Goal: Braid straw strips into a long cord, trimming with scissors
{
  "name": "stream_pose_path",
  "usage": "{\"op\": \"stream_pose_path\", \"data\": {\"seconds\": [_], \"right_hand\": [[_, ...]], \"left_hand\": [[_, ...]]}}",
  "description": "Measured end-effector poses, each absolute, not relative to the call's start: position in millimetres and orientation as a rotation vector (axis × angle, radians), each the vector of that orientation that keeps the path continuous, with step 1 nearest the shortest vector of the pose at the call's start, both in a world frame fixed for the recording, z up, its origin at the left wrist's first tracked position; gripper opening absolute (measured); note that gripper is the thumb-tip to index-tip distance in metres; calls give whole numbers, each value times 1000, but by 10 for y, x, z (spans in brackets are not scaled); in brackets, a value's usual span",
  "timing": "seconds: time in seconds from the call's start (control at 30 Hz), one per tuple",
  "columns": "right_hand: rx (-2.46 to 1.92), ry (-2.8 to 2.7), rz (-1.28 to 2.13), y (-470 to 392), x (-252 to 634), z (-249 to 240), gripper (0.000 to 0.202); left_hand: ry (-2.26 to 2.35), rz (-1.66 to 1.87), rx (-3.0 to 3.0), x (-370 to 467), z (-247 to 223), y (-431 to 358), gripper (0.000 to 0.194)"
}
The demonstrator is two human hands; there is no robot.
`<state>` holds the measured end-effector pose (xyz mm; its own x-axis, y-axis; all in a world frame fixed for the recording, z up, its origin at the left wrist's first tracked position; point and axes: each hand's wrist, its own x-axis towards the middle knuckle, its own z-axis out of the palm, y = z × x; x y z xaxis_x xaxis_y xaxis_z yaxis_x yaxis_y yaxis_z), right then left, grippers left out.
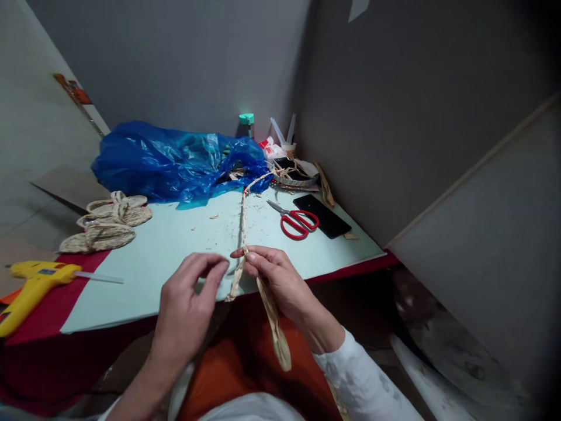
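A thin cord [243, 219] of pale dried plant fibre, twisted or braided, runs from the far side of the table toward me. My right hand [280, 275] pinches its near end between thumb and fingers. Two loose flat strips hang from there: a short strip [236, 282] on the left and a longer strip [275, 327] below the right hand, over my lap. Just left of the cord, my left hand [188, 307] is raised with thumb and index finger drawn together. Whether anything small is between those fingertips, I cannot make out.
Red-handled scissors [300, 224] lie beside a black phone [323, 215] on the pale green sheet [131, 292]. A blue plastic bag [162, 161] spreads across the back. Woven straw slippers [103, 234] and a yellow glue gun [39, 278] are at left. Grey walls enclose the back and right.
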<state>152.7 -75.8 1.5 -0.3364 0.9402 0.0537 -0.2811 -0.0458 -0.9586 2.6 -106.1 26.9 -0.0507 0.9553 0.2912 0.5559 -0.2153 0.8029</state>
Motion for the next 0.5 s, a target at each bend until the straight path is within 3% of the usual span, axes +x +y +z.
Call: {"op": "stream_pose_path", "data": {"seconds": [0.2, 0.33, 0.5], "right_hand": [[-870, -1344, 1558, -809, 1538, -11, 19], [-964, -1723, 1309, -832, 1633, 61, 24], [-1198, -2038, 1000, -894, 1626, 209, 15]], "left_hand": [[1060, 883, 1210, 73, 142, -719, 20], [1042, 884, 1135, 100, 57, -717, 26], [1102, 890, 1088, 95, 92, -742, 34]]}}
